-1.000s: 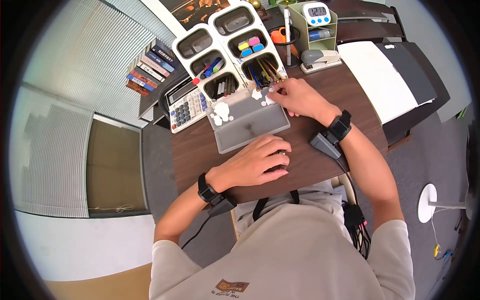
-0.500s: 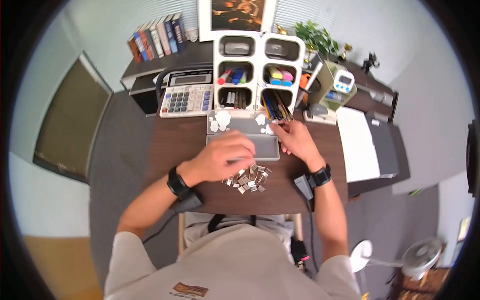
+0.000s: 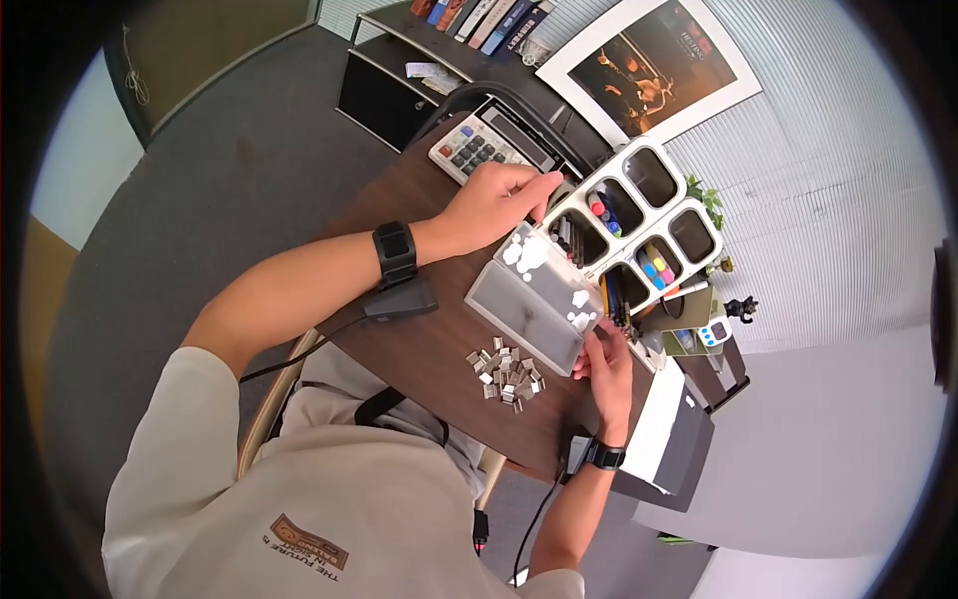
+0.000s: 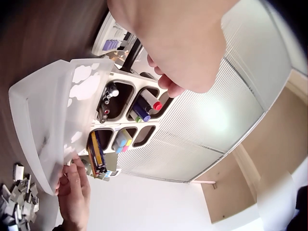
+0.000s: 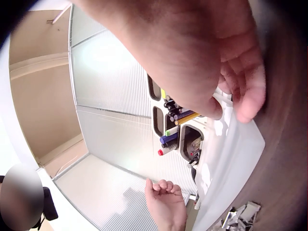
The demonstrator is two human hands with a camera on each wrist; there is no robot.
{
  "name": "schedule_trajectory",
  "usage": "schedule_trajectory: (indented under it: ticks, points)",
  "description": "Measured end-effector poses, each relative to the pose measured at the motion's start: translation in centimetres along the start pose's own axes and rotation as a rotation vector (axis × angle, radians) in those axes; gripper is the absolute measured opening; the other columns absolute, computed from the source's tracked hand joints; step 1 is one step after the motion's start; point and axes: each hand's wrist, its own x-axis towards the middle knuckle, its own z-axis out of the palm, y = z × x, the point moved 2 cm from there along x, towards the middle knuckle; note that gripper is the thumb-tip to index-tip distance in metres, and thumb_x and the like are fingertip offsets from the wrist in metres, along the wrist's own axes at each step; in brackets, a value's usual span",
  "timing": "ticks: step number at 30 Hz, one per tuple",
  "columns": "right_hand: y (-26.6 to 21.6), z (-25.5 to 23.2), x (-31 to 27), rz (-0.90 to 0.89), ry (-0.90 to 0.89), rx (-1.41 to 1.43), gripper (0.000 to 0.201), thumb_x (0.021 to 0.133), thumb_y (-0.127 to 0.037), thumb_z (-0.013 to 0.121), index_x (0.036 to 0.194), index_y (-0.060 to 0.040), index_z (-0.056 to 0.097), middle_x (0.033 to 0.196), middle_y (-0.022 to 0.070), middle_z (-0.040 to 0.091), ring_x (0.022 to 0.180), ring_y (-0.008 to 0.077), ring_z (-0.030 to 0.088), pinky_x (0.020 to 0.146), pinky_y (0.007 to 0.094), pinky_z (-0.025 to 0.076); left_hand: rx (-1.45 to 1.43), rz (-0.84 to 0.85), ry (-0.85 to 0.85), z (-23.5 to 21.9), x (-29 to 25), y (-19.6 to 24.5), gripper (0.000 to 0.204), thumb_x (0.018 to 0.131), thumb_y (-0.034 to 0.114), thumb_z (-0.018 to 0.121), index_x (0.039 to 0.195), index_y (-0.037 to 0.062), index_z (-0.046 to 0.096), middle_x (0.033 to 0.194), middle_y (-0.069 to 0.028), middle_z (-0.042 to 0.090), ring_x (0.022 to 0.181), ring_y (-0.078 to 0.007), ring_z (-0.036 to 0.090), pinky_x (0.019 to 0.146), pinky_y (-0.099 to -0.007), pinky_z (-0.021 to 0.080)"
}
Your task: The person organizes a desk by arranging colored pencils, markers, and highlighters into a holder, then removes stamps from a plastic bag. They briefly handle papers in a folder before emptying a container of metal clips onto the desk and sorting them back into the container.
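Observation:
A translucent grey case [image 3: 524, 317] lies open on the table, its lid [image 3: 551, 278] patched with white cloud shapes and lying toward the white organizer [image 3: 591, 262]. My right hand [image 3: 609, 381] is at the case's right end; in the left wrist view that hand [image 4: 74, 195] has thumb and fingers pinching the edge of the case [image 4: 38, 115]. Raised beside the organizer, near the calculator [image 3: 483, 148], is my left hand [image 3: 489, 208]. In the right wrist view the left hand [image 5: 166, 204] has loosely curled fingers and nothing in them. Several metal clips [image 3: 507, 374] are heaped before the case.
Pens, markers and highlighters stand in the organizer's compartments. Beyond its right side are a green holder and a small white timer [image 3: 715, 331]. White paper [image 3: 654, 424] lies at the right. A framed picture [image 3: 654, 70] and a row of books [image 3: 489, 22] are behind.
My left hand has moved away from above the clips, over the case's near side, to beside the organizer and calculator. The right hand stays at the case's right end. The head view has turned.

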Motion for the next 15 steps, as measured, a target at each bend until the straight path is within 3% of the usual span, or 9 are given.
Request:
schedule_trajectory:
  ticks: [3, 4, 7, 8, 9, 11, 15]
  points:
    - [0.1, 0.0, -2.1, -0.041, 0.061, -0.015, 0.035, 0.104, -0.018, 0.068, 0.127, 0.0044, 0.054, 0.087, 0.0058, 0.064, 0.069, 0.0104, 0.063, 0.058, 0.0249, 0.053, -0.070, -0.092, 0.033, 0.2, -0.1, -0.3, 0.052, 0.108, 0.034, 0.061, 0.070, -0.0002, 0.070, 0.060, -0.0002, 0.061, 0.057, -0.0039, 0.048, 0.053, -0.0273, 0.038]
    - [0.1, 0.1, -2.9, -0.065, 0.085, -0.044, 0.024, 0.105, -0.015, 0.066, 0.123, -0.0016, 0.057, 0.083, 0.0016, 0.061, 0.068, 0.0088, 0.061, 0.059, 0.0236, 0.051, -0.099, -0.112, 0.032, 0.3, -0.1, -0.5, 0.052, 0.108, 0.034, 0.061, 0.070, -0.0001, 0.069, 0.060, -0.0001, 0.062, 0.057, -0.0040, 0.048, 0.054, -0.0272, 0.038]
    - [0.1, 0.7, -5.5, -0.059, 0.050, -0.115, 0.020, 0.102, -0.011, 0.069, 0.118, -0.0033, 0.060, 0.088, 0.0010, 0.063, 0.069, 0.0072, 0.060, 0.060, 0.0235, 0.051, -0.153, -0.153, 0.032, 0.3, -0.1, -1.0, 0.054, 0.108, 0.036, 0.060, 0.069, 0.0001, 0.069, 0.061, 0.0002, 0.062, 0.058, -0.0043, 0.048, 0.055, -0.0267, 0.038]
    - [0.3, 1.1, -6.3, -0.086, 0.002, -0.212, 0.014, 0.102, -0.008, 0.069, 0.114, -0.0061, 0.062, 0.083, -0.0044, 0.059, 0.069, 0.0042, 0.056, 0.060, 0.0208, 0.046, -0.179, -0.173, 0.031, 0.4, 0.0, -1.2, 0.054, 0.108, 0.037, 0.060, 0.069, 0.0003, 0.069, 0.062, 0.0003, 0.062, 0.059, -0.0045, 0.048, 0.056, -0.0263, 0.039]
    - [0.3, 1.6, -6.8, -0.239, -0.019, -0.305, 0.013, 0.098, -0.003, 0.072, 0.109, -0.0058, 0.067, 0.083, -0.0050, 0.058, 0.068, 0.0034, 0.052, 0.060, 0.0209, 0.043, -0.182, -0.177, 0.026, 0.4, -0.1, -1.2, 0.054, 0.108, 0.037, 0.060, 0.069, 0.0003, 0.069, 0.062, 0.0003, 0.062, 0.059, -0.0045, 0.048, 0.056, -0.0263, 0.039]
    - [-0.7, 2.3, -7.8, -0.355, -0.035, -0.466, 0.021, 0.092, 0.001, 0.076, 0.111, -0.0063, 0.072, 0.082, -0.0041, 0.057, 0.067, 0.0042, 0.049, 0.060, 0.0217, 0.042, -0.160, -0.273, -0.007, 0.0, -0.1, -1.4, 0.052, 0.110, 0.033, 0.060, 0.068, 0.0025, 0.063, 0.071, 0.0005, 0.062, 0.067, -0.0047, 0.051, 0.063, -0.0230, 0.041]
    - [-0.9, 2.6, -8.2, -0.379, -0.059, -0.444, 0.031, 0.088, 0.003, 0.078, 0.117, -0.0079, 0.075, 0.081, -0.0024, 0.057, 0.067, 0.0053, 0.049, 0.060, 0.0229, 0.042, -0.183, -0.277, -0.012, 0.1, -0.4, -1.5, 0.050, 0.110, 0.034, 0.059, 0.070, 0.0034, 0.064, 0.072, 0.0009, 0.062, 0.067, -0.0047, 0.051, 0.064, -0.0226, 0.042]
